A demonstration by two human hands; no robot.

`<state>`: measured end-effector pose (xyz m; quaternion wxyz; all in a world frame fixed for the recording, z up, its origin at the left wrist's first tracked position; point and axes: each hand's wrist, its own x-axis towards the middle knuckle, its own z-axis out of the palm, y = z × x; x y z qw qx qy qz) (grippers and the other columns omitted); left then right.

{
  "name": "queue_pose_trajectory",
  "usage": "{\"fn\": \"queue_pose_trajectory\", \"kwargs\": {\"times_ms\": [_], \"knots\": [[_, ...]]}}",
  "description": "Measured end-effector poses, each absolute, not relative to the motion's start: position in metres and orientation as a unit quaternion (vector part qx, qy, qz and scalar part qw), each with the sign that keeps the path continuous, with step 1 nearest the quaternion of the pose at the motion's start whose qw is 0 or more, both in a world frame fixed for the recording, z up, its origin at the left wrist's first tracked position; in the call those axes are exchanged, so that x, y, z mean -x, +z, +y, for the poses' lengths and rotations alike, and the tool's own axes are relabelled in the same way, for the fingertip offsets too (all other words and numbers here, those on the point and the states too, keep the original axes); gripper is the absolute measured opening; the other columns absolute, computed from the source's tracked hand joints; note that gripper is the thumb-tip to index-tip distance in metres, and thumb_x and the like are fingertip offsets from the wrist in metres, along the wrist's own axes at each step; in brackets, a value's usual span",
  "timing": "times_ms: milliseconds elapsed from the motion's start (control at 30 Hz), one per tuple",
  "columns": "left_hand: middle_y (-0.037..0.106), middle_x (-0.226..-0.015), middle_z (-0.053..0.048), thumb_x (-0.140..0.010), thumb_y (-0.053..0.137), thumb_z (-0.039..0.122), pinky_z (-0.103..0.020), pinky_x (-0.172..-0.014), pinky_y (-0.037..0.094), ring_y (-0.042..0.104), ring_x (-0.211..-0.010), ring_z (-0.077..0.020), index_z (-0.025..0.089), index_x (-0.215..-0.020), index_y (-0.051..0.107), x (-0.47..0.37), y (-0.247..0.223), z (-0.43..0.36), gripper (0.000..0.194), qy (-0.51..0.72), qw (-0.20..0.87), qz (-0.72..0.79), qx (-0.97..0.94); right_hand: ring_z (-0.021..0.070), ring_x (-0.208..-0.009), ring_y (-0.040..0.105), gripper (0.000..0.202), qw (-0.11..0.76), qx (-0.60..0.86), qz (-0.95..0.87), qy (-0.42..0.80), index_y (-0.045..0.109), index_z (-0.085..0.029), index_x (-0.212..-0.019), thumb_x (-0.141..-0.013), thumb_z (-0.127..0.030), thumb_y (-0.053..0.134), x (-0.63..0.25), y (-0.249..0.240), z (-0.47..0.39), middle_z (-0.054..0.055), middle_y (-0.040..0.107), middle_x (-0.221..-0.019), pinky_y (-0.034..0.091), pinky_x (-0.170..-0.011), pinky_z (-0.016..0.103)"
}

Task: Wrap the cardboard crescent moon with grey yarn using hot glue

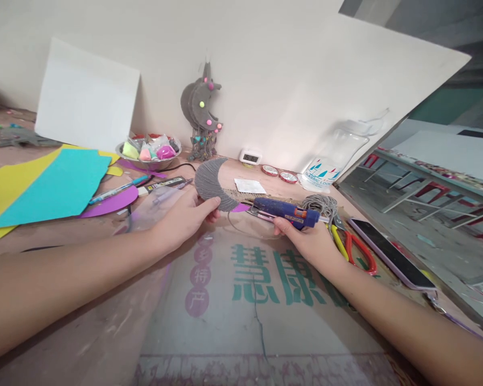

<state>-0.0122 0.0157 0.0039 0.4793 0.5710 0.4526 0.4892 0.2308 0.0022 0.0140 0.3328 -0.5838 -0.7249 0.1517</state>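
My left hand (195, 212) pinches the lower part of a crescent moon (210, 182) wrapped in grey cord, holding it up over the table. A blue hot glue gun (284, 209) is gripped in my right hand (301, 236), its nozzle pointing left at the lower tip of the moon. Whether nozzle and moon touch, I cannot tell. A loose strand of cord hangs below the moon and runs toward the right. Behind the glue gun lies a bundle of grey cord (321, 205).
Red-and-yellow-handled pliers (360, 252) and a phone (392, 252) lie at the right. A clear jug (326, 158) stands near the wall, beside a small digital clock (250, 156). Coloured sheets (56, 185) and a bowl of clay packets (123, 158) are at the left; a finished-looking moon ornament (199, 104) hangs behind.
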Motion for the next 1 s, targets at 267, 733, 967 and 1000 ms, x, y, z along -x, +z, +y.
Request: {"fn": "queue_pose_trajectory", "kwargs": {"times_ms": [267,733,967,1000], "knots": [[0.057,-0.06,0.003,-0.079,0.054,0.032,-0.024,-0.055,0.041,0.052,-0.055,-0.0119,0.018,-0.075,0.051,0.012,0.0,0.02,0.015,0.498,0.488,0.422,-0.579,0.0187,-0.075,0.06,0.03,0.438,0.512,-0.722,0.159,0.062,-0.02,-0.072,-0.085,-0.044,0.049,-0.238,0.039,0.006,0.005,0.066,-0.078,0.049,-0.073,0.031],[0.055,-0.066,0.002,-0.081,0.053,0.038,-0.026,-0.061,0.042,0.053,-0.062,-0.014,0.019,-0.078,0.051,0.008,0.006,0.016,0.019,0.463,0.499,0.453,-0.576,0.0229,-0.082,0.063,0.029,0.268,0.653,-0.702,0.097,0.064,-0.01,-0.088,-0.079,-0.037,0.057,-0.227,0.036,0.111,0.012,0.069,-0.089,0.046,-0.071,0.031],[0.055,-0.066,0.001,-0.083,0.05,0.041,-0.029,-0.062,0.041,0.053,-0.064,-0.0159,0.018,-0.078,0.051,0.011,0.004,0.017,0.023,0.455,0.455,0.474,-0.601,0.0263,-0.093,0.063,0.042,0.251,0.657,-0.702,0.113,0.06,-0.01,-0.105,-0.079,-0.042,0.057,-0.241,0.023,0.116,0.016,0.066,-0.103,0.047,-0.081,0.035],[0.055,-0.066,0.001,-0.083,0.049,0.042,-0.029,-0.062,0.041,0.053,-0.064,-0.016,0.018,-0.078,0.052,0.012,0.002,0.018,0.024,0.46,0.449,0.472,-0.603,0.0268,-0.101,0.06,0.048,0.255,0.655,-0.702,0.113,0.056,-0.009,-0.114,-0.08,-0.042,0.056,-0.243,0.022,0.112,0.016,0.063,-0.112,0.045,-0.086,0.036]]}}
